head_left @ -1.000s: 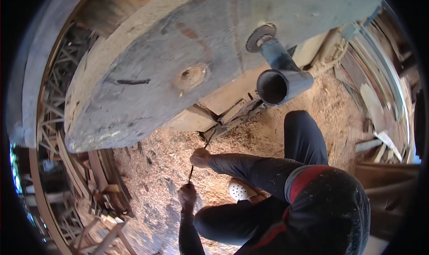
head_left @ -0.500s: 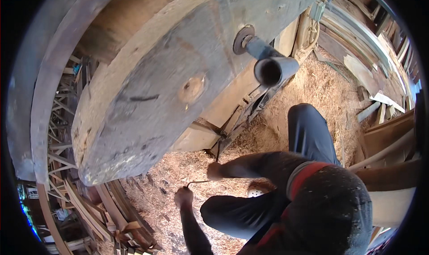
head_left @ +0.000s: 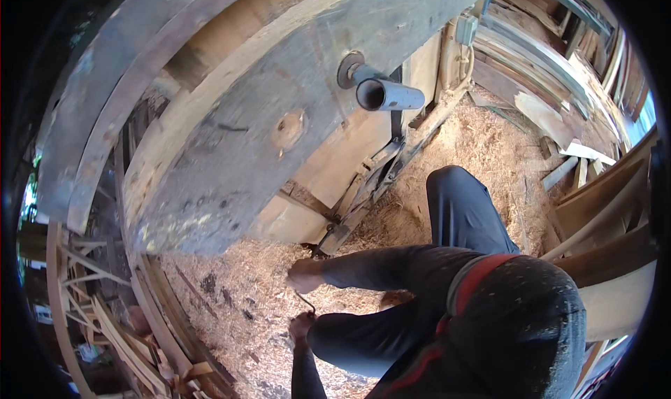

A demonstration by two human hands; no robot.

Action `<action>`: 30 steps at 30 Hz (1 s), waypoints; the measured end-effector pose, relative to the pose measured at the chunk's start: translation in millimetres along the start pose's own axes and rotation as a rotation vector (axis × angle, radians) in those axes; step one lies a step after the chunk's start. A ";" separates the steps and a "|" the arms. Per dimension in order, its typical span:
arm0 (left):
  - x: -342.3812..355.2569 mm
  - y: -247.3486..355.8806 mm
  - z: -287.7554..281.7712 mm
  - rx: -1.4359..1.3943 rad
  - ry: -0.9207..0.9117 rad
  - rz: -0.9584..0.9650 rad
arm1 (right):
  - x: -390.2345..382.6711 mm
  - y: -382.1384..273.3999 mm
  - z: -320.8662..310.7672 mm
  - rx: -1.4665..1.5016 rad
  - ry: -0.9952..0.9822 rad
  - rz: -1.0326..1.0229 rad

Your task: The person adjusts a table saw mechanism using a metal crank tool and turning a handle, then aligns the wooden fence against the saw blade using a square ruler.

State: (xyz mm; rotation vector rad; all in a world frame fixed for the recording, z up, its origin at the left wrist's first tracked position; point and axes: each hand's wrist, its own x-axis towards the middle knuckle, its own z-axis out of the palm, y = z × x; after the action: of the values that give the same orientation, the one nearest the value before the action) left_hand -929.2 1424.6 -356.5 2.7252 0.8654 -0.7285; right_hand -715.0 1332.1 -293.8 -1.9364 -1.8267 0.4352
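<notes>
My left hand (head_left: 302, 325) is closed in a fist beside my bent knee, gripping one end of a thin, dark, bent metal rod (head_left: 305, 302). The rod slants up to my right hand (head_left: 305, 276), whose fingers are wrapped round its other part and hide it. Right above that hand lies the low end of a long metal-and-wood bar (head_left: 337, 237), fixed along the foot of a big grey slab (head_left: 231, 154). Whether the rod touches the bar is hidden.
A short open metal pipe (head_left: 391, 95) juts from the slab. Wood shavings (head_left: 454, 147) cover the ground. Wooden strips (head_left: 164, 315) are stacked at the left, and boards (head_left: 545, 116) pile up at the far right. My knee (head_left: 458, 196) stands raised at the right.
The rod has swung from nearly level to a steep slant. My left hand now sits below my right hand, close to my knee. The whole view has shifted somewhat.
</notes>
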 end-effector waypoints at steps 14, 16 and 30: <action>-52.8 41.2 -19.2 -0.051 0.105 -0.218 | 13.0 17.1 15.5 -0.013 -0.070 -0.313; -15.2 8.6 -13.3 -0.073 0.112 -0.274 | -45.2 19.4 66.3 -0.195 -0.156 -0.405; 14.1 -40.3 69.7 0.248 0.871 0.182 | 10.9 56.4 132.1 -0.136 -0.111 0.006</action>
State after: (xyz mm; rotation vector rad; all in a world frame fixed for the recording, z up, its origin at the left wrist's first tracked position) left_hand -970.4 1442.0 -425.0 3.2951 0.6540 0.4779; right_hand -733.5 1354.5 -434.9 -2.0449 -1.9674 0.4378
